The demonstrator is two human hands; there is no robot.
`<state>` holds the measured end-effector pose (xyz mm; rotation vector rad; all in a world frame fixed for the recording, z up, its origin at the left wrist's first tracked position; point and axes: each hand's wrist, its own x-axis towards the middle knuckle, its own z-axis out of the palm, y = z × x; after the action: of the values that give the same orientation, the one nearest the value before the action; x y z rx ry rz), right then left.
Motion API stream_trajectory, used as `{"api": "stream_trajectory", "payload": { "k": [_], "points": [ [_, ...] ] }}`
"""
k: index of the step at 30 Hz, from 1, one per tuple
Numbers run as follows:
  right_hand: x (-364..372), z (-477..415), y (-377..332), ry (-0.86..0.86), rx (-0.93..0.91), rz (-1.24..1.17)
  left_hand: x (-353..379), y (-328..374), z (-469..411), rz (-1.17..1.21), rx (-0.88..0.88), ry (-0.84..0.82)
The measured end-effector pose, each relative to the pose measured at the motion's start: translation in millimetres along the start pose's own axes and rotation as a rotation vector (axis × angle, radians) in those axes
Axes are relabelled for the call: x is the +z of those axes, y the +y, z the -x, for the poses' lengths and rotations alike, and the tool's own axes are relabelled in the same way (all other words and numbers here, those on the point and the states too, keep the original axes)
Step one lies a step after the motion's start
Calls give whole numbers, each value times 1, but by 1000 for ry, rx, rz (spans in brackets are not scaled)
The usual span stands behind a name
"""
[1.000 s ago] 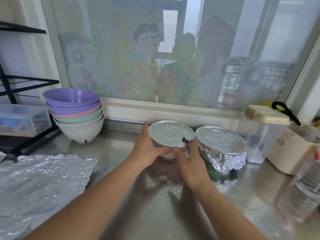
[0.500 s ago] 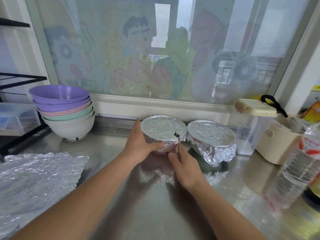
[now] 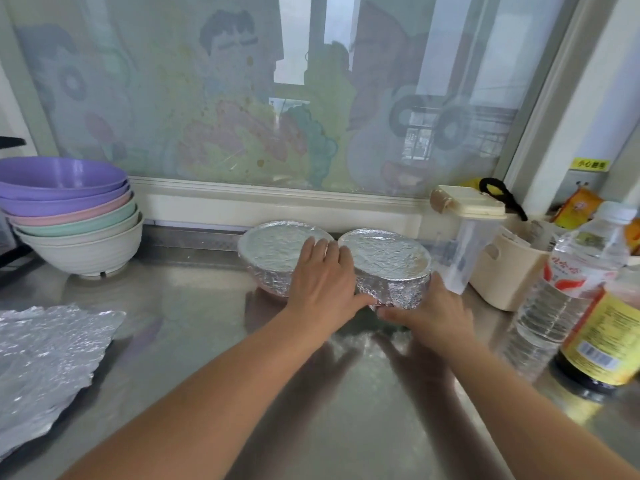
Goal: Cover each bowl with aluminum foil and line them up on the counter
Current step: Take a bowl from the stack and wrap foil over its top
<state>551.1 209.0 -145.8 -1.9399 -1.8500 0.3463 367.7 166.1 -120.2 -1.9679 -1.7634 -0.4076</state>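
Note:
Two foil-covered bowls stand side by side at the back of the steel counter [image 3: 194, 323], touching or nearly so. My left hand [image 3: 323, 275] lies with straight fingers over the right part of the left foil-covered bowl [image 3: 270, 247] and the gap, its thumb stretched along the lower front of the right foil-covered bowl [image 3: 384, 251]. My right hand [image 3: 429, 306] cups that right bowl's front right side, fingers curled round the foil skirt. A stack of several uncovered bowls [image 3: 69, 216], purple on top, stands at the left. A loose crumpled foil sheet [image 3: 45, 358] lies at the front left.
Right of the bowls crowd a clear container with a beige lid [image 3: 464, 237], a beige tub [image 3: 509, 271], a water bottle [image 3: 568, 289] and a dark bottle with a yellow label [image 3: 606, 341]. A window with cartoon film runs along the back.
Both hands held the left foil-covered bowl and set it down beside the right one. My right hand has moved over to the right bowl; my left hand now lies on top.

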Motion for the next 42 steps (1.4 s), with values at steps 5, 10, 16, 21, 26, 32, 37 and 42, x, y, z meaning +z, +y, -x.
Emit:
{"api": "stream_trajectory", "payload": {
  "k": [5,10,16,21,26,32,37,42],
  "points": [
    [13,-11,-9,16,-35,70,9,5,-7,-55,-62,-40],
    [30,-19,-16,-41,-14,67,11,1,-12,-6,-79,-46],
    [19,-17,-7,-96,-88,18,11,-4,-12,-15,-79,-44],
    [-11,-12,5,59,-161,314,12,-5,-13,-81,-35,-47],
    [-10,-14,-10,164,-212,525,12,-4,-19,-128,-23,-38],
    [-2,-20,-14,106,-197,376,13,-1,-26,-133,-16,-52],
    [-7,-15,-6,51,-186,356,13,-2,-24,-125,-18,-31],
    [-28,9,-4,152,-139,249,0,-15,-7,-44,4,87]
  ]
}}
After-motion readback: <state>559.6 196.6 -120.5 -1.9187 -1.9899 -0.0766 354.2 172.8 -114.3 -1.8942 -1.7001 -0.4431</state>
